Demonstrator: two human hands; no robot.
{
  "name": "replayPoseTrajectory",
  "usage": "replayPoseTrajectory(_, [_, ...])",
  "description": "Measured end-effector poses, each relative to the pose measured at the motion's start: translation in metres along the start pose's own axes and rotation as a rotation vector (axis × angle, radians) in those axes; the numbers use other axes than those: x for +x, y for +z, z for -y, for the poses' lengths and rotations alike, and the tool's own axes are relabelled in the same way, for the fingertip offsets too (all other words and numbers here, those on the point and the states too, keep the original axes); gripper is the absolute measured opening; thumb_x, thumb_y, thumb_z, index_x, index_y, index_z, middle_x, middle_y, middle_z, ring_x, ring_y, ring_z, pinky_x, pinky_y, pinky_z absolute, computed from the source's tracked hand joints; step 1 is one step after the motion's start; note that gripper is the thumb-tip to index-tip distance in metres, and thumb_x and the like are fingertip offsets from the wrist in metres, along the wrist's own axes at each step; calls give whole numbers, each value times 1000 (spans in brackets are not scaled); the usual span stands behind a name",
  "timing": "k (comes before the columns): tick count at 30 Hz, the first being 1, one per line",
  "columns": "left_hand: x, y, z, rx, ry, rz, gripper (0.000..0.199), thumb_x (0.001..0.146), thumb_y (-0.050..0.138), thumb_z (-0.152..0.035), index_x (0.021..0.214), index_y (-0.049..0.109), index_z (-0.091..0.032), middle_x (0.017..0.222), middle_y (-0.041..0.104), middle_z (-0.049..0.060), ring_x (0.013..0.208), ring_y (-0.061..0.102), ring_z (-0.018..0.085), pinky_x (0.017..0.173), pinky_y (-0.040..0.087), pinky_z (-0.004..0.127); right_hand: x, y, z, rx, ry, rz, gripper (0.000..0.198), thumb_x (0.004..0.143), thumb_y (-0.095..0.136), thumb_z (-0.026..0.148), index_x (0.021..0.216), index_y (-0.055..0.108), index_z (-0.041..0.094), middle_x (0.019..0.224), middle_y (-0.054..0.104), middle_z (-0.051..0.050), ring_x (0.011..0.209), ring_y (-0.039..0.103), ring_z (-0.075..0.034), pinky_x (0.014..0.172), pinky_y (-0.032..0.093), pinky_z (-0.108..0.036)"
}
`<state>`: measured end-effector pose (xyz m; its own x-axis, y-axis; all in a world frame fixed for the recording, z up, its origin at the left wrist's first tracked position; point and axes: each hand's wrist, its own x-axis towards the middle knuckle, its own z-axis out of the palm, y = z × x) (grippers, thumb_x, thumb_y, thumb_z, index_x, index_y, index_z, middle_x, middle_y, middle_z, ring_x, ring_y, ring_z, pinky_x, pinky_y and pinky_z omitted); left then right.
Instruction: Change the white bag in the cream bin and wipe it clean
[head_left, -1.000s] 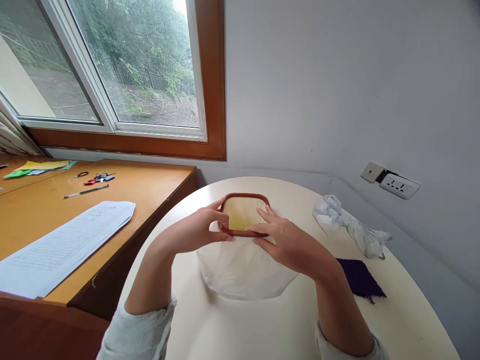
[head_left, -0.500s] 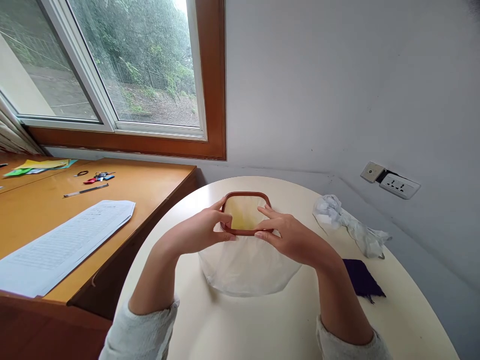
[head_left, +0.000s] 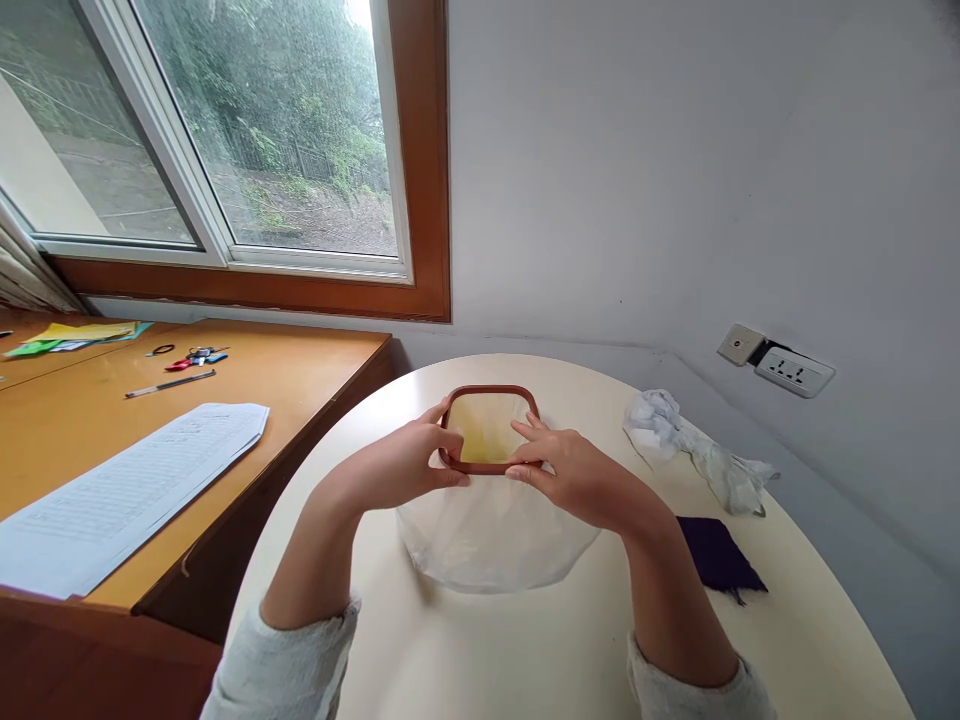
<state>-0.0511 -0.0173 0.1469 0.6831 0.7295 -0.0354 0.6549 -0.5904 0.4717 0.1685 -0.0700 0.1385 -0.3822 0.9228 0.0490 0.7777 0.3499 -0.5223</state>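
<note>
A brown, rounded-square embroidery hoop [head_left: 491,388] is held up over the pale round table [head_left: 367,640]. Thin whitish sheer fabric [head_left: 499,545] spans it and hangs loose below its near edge, with a yellow patch [head_left: 476,435] showing inside the frame. My left hand [head_left: 397,462] is closed on the left side and near-left corner, a finger curled over the rim. At the near-right corner, my right hand [head_left: 574,478] pinches the rim and the fabric edge, its other fingers over the frame's right side.
A crumpled translucent plastic bag [head_left: 720,470] and a folded dark purple cloth [head_left: 720,555] lie on the table's right. On the wooden desk [head_left: 300,370] at left are paper sheets [head_left: 150,490], a pen [head_left: 171,384] and keys [head_left: 199,357]. Wall sockets [head_left: 793,372] are at right.
Both hands keep their hold on the hoop. The view has shifted very slightly; the right hand's fingers have moved a little along the frame's right side.
</note>
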Motion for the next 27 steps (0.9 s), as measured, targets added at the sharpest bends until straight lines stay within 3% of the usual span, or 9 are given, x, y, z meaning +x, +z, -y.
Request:
replayPoseTrajectory(5, [0, -1, -1, 13, -15, 13, 24, 78, 52, -44, 72, 60, -23, 102, 49, 6, 114, 44, 26, 68, 41, 25, 1, 0, -1, 13, 13, 7, 32, 89, 40, 39, 85, 68, 23, 131, 50, -6, 135, 22, -26, 97, 33, -38])
replayPoseTrajectory(10, [0, -2, -2, 15, -44, 32, 26, 78, 51, -47, 72, 60, -23, 102, 49, 5, 99, 53, 24, 68, 42, 26, 0, 0, 1, 26, 8, -2, 30, 88, 41, 37, 91, 68, 24, 107, 66, -4, 131, 31, -24, 93, 37, -32])
replayPoseTrajectory(15, [-1, -1, -1, 7, -36, 15, 29, 78, 50, -49, 72, 60, -22, 110, 49, 6, 101, 52, 25, 68, 42, 27, -1, -2, 0, 24, -11, -19, 31, 88, 40, 37, 89, 68, 24, 91, 69, -5, 129, 34, -25, 88, 38, -32])
replayPoseTrajectory(18, [-2, -1, -1, -5, -25, 20, 27, 78, 51, -47, 71, 59, -22, 115, 49, 5, 98, 54, 24, 70, 43, 27, 4, 1, -3, 63, 11, -81, 38, 91, 31, 37, 96, 67, 23, 98, 67, -5, 123, 43, -24, 87, 40, -32])
replayPoseTrajectory(20, [-2, -2, -2, -22, -14, 41, 25, 78, 52, -45, 70, 57, -21, 118, 49, 4, 92, 57, 22, 70, 43, 27, 10, 5, -5, 67, 56, -175, 41, 92, 27, 38, 111, 61, 23, 124, 55, -5, 125, 41, -22, 94, 36, -34])
replayPoseTrajectory(22, [-3, -3, -3, -33, -7, 68, 24, 78, 53, -43, 68, 56, -21, 122, 48, 4, 84, 59, 19, 70, 43, 27, 16, 11, -7, 43, 92, -223, 47, 91, 29, 43, 129, 47, 21, 146, 28, -6, 133, 28, -21, 105, 26, -36])
replayPoseTrajectory(24, [-4, -4, -4, -28, -5, 81, 23, 77, 54, -41, 67, 54, -20, 125, 46, 3, 82, 59, 18, 70, 43, 28, 22, 16, -9, 30, 116, -201, 58, 90, 28, 47, 140, 27, 18, 151, 4, -5, 138, 9, -19, 110, 15, -36])
replayPoseTrajectory(27, [-4, -4, -5, -9, -10, 79, 24, 77, 55, -42, 66, 54, -21, 127, 45, 3, 88, 58, 20, 70, 43, 27, 25, 20, -12, 44, 195, -148, 68, 89, 24, 52, 144, 4, 16, 150, -12, -2, 138, -9, -17, 112, 7, -37])
